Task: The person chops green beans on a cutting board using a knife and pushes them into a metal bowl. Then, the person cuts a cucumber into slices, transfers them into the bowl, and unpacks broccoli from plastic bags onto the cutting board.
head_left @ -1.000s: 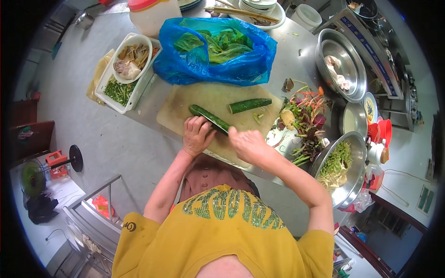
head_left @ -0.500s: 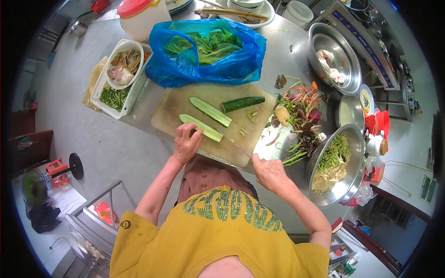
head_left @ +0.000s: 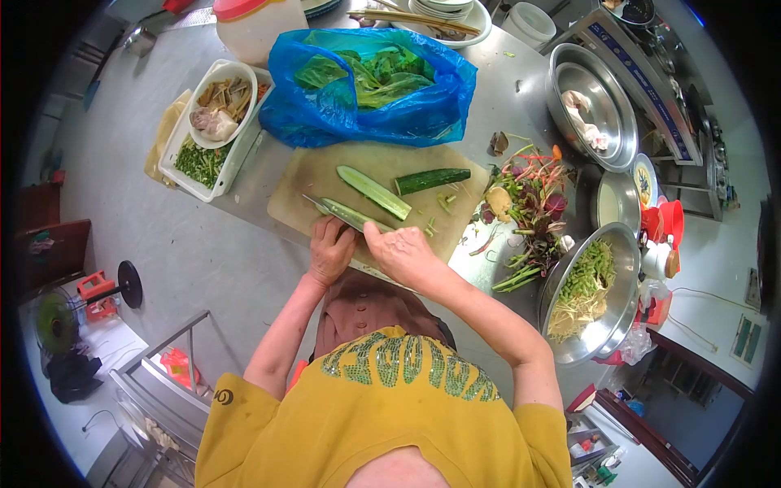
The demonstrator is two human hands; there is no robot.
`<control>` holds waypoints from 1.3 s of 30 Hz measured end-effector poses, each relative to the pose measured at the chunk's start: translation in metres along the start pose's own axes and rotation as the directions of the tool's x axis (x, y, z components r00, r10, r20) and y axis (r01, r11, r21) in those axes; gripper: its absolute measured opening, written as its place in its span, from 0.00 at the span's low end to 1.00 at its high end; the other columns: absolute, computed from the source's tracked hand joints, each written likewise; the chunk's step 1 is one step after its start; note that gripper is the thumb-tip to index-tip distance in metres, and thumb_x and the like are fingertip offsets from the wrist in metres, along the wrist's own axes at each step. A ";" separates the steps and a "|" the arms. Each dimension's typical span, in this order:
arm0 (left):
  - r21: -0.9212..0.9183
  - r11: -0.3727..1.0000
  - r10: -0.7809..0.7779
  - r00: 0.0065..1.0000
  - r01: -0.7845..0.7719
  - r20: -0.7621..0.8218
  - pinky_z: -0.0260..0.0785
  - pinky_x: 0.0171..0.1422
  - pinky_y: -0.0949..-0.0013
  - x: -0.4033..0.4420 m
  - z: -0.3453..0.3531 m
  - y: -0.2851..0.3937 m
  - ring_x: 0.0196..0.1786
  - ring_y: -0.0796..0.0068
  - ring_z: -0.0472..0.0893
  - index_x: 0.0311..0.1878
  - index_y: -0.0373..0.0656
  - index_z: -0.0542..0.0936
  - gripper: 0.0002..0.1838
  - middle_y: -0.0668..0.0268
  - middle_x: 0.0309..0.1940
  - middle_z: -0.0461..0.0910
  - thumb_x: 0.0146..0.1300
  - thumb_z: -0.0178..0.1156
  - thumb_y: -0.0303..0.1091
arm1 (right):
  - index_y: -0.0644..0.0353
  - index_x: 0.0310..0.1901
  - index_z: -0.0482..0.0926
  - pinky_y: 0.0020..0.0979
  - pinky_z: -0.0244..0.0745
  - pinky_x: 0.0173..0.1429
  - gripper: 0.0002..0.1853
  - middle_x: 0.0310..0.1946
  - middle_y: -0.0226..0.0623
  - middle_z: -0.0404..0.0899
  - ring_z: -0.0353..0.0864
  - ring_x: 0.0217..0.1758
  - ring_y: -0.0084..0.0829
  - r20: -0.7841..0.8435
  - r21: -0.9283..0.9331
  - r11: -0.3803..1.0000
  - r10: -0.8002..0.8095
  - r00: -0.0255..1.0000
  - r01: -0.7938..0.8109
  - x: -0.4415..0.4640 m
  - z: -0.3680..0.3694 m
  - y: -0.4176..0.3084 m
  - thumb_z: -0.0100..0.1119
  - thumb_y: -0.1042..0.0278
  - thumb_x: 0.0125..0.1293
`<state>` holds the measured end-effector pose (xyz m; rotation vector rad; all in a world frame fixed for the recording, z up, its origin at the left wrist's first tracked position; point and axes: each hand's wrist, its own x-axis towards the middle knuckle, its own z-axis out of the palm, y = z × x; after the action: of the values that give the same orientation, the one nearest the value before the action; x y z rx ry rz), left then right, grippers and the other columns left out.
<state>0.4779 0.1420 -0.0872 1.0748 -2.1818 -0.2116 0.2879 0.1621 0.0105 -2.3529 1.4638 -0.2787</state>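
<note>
On the cutting board (head_left: 293, 191) lies a cucumber half (head_left: 374, 192) with its pale cut face up. A shorter dark green cucumber piece (head_left: 433, 180) is to its right, near small green scraps. Closer to me, my left hand (head_left: 331, 250) has its curled fingers on another cucumber half (head_left: 348, 213). My right hand (head_left: 399, 252) is closed on a knife, whose handle it hides. The knife blade (head_left: 316, 203) lies along this near half, its tip pointing to the upper left.
A blue plastic bag (head_left: 285, 98) of leafy greens stands behind the board. White containers (head_left: 225, 180) with chopped food are at the left. Reddish vegetables (head_left: 533, 203), a metal bowl (head_left: 625, 305) of cut greens and more metal bowls are at the right.
The cucumber length under the knife has come apart into two halves. My right hand went out to the right with the knife, then came back left over the near half.
</note>
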 end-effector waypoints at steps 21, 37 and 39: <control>-0.034 0.989 0.149 0.981 -0.146 0.123 0.61 0.64 0.51 0.063 -0.004 -0.003 0.60 0.55 0.73 0.49 0.44 0.78 0.21 0.60 0.54 0.75 0.51 0.70 0.36 | 0.63 0.40 0.67 0.49 0.71 0.26 0.09 0.16 0.48 0.77 0.81 0.21 0.49 0.140 -0.116 0.965 0.248 0.959 -0.233 -0.031 -0.063 0.030 0.53 0.73 0.59; -0.032 0.989 0.150 0.976 -0.147 0.155 0.62 0.64 0.50 0.062 0.006 -0.011 0.59 0.59 0.73 0.46 0.45 0.81 0.18 0.62 0.48 0.76 0.51 0.70 0.39 | 0.65 0.41 0.66 0.48 0.72 0.26 0.13 0.19 0.47 0.79 0.83 0.24 0.50 0.103 -0.100 0.973 0.220 0.970 -0.210 -0.032 -0.015 0.039 0.57 0.76 0.56; -0.035 0.980 0.198 0.966 -0.195 0.164 0.61 0.64 0.49 0.061 0.005 -0.017 0.58 0.59 0.73 0.45 0.46 0.80 0.20 0.62 0.48 0.76 0.51 0.71 0.45 | 0.66 0.42 0.66 0.49 0.71 0.26 0.12 0.19 0.48 0.79 0.83 0.24 0.51 0.142 -0.119 0.960 0.268 0.953 -0.252 -0.063 -0.024 0.035 0.56 0.76 0.57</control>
<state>0.4599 0.0843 -0.0670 0.8486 -2.4139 -0.2381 0.2228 0.1995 0.0203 -2.1643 1.7195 0.0481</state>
